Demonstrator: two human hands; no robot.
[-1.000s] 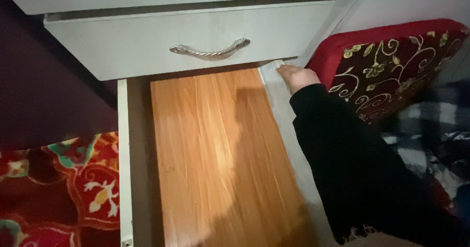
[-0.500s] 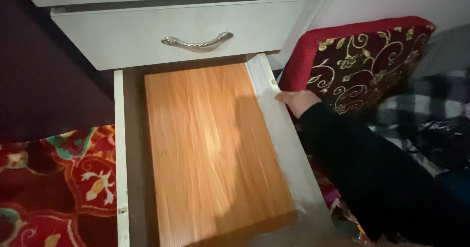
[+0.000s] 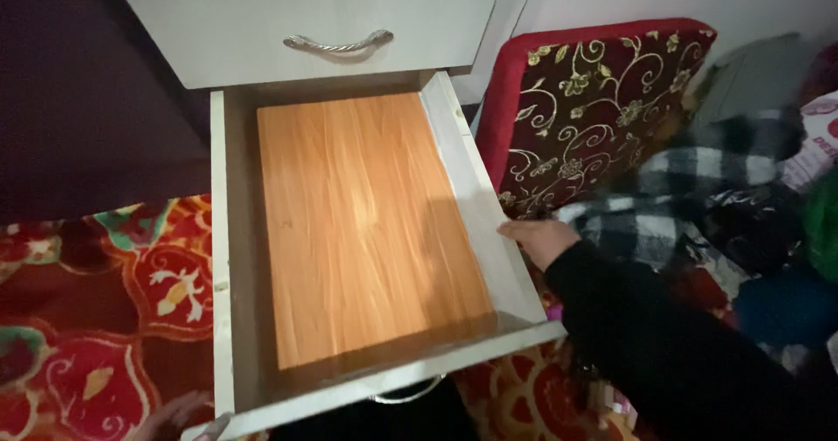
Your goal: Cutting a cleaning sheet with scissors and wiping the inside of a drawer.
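The open drawer [image 3: 349, 231] stood pulled out from the cabinet, its long axis running away from the person, wooden bottom bare. The right hand [image 3: 537, 238] rested on the drawer's right side wall — its grip too hidden to tell. The left hand [image 3: 179, 413] touched the front left corner, fingers loose.

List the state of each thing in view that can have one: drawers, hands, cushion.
Lower drawer: pulled far out, only its orange wood-grain bottom showing.
Upper drawer: shut.
Right hand: resting on the lower drawer's right side wall.
Left hand: at the drawer's front left corner, mostly out of frame.
Red patterned cushion: propped upright beside the drawers.
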